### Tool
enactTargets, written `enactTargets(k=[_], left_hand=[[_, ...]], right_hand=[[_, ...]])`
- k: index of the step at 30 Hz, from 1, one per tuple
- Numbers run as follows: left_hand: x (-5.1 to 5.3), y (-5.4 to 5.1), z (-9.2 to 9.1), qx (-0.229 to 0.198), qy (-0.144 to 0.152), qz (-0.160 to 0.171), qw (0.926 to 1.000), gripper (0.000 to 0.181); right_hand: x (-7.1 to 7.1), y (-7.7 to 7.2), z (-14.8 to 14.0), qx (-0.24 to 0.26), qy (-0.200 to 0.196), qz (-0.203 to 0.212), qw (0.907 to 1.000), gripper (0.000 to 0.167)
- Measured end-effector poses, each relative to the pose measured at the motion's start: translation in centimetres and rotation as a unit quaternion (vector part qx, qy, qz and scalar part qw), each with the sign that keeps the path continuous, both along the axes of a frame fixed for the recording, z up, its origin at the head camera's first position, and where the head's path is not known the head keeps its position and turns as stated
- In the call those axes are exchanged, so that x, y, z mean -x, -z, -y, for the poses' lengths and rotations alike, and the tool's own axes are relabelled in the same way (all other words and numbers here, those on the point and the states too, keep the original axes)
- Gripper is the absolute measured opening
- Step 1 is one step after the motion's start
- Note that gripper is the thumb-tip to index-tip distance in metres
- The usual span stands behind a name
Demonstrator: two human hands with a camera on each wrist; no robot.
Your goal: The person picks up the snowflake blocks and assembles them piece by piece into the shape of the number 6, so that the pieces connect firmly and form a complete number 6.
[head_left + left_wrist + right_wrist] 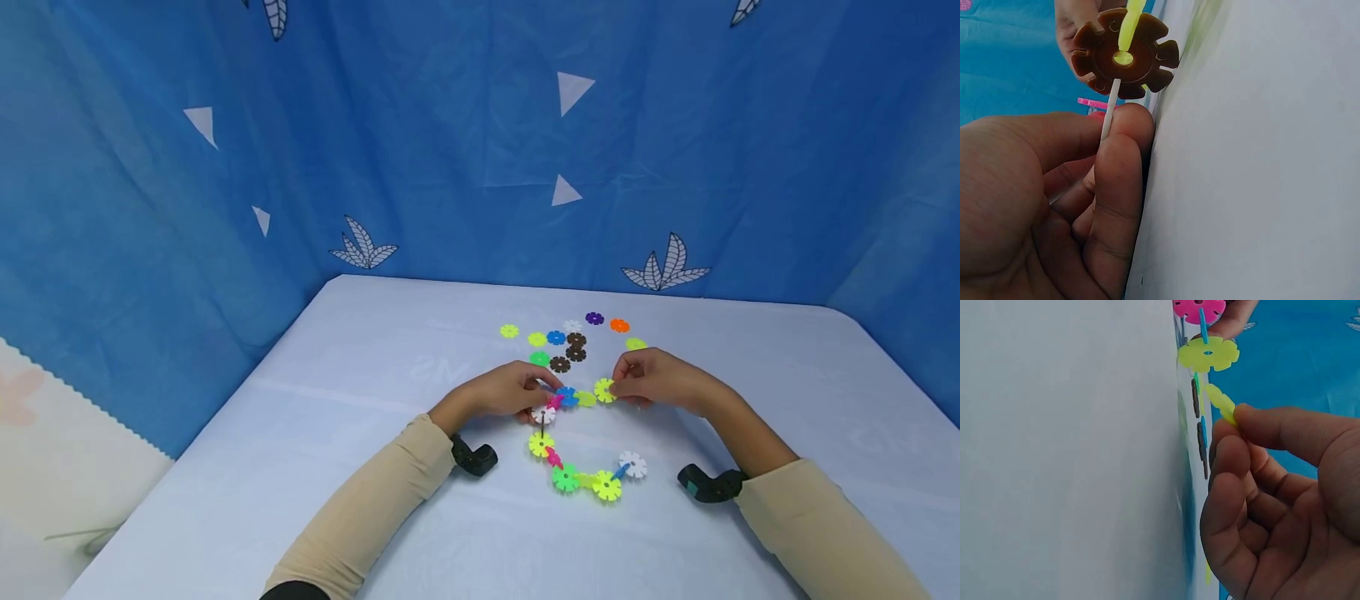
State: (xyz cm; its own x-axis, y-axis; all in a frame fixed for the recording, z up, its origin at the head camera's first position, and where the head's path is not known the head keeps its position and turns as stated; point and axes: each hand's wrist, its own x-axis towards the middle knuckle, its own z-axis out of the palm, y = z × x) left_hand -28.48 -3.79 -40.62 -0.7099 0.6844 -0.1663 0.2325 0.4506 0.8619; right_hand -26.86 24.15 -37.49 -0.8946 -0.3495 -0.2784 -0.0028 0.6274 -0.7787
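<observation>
A chain of slotted flower-shaped plastic discs curves over the table between the hands. My left hand point(516, 390) pinches a white disc point(1110, 111) of this chain between thumb and finger. Beyond its fingertips a brown disc point(1099, 65) is joined to the white one. My right hand point(663, 379) holds a yellow-green disc point(1221, 404) by its edge. This disc is tilted close to the chain's end disc, also yellow-green point(1209, 355); whether they touch I cannot tell. A blue disc point(567, 397) and a pink disc point(1199, 309) come before that end disc.
Loose discs lie behind the hands, among them brown point(559, 364), green point(539, 358), purple point(595, 318) and orange point(619, 325). The chain's other end, a white disc point(633, 464), lies nearer me. A blue curtain point(480, 150) hangs behind the white table point(390, 350).
</observation>
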Motion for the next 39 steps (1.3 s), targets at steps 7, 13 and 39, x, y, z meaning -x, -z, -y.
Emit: enactTargets(k=[7,13,39], left_hand=[[-0.1,0.0,0.0,-0.002,-0.003,0.003,1.0,0.027],[-0.1,-0.1,0.0,-0.003,-0.003,0.005,1.0,0.028],[-0.4,0.0,-0.4,-0.02,-0.025,-0.02,0.9993,0.012]], right_hand=[[0.0,0.4,-0.2,0.026,0.004,0.033,0.9991,0.025],[-0.1,0.7,-0.1,0.049,-0.003,0.043,0.9979,0.028],[-0.5,1.7,1.4,0.083,0.025,0.053,0.9949,0.015]])
